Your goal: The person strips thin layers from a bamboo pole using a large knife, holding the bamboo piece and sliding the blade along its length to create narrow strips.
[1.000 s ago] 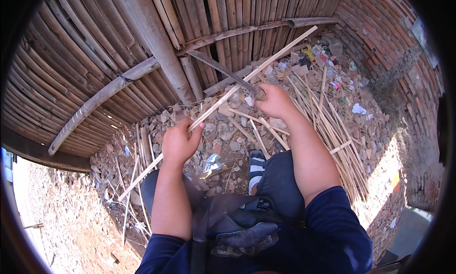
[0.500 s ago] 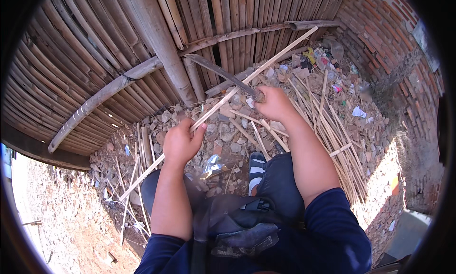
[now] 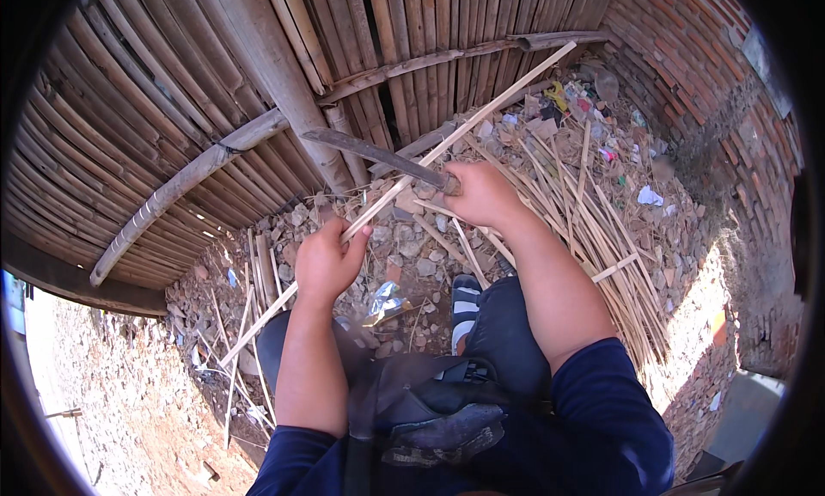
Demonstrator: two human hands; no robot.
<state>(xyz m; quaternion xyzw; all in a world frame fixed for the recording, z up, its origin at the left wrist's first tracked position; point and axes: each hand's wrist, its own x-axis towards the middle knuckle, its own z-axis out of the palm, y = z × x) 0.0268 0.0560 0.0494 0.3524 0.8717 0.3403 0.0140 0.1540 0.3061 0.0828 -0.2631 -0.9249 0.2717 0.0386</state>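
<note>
A long pale bamboo strip [image 3: 496, 105] runs slantwise from beside my left thigh up to the far right. My left hand [image 3: 329, 260] is closed round it near the middle, thumb along its upper side. In my right hand [image 3: 481, 192] is the handle of a machete [image 3: 369, 150], its dark blade pointing to the far left. The blade crosses the strip a little beyond my left hand and appears to touch it. My right fingers are wrapped round the handle and partly hidden.
A heap of split bamboo strips [image 3: 593, 255] lies to the right, and several thinner sticks [image 3: 232, 384] lie at the left. Rubble and litter cover the ground, with a silver wrapper [image 3: 386, 303] near my sandalled foot [image 3: 465, 311]. A bamboo wall [image 3: 172, 92] and a brick wall [image 3: 687, 58] stand beyond.
My right hand has drawn the machete nearer and leftward along the strip, toward my left hand. The blade lies flatter across it. My left hand holds its place.
</note>
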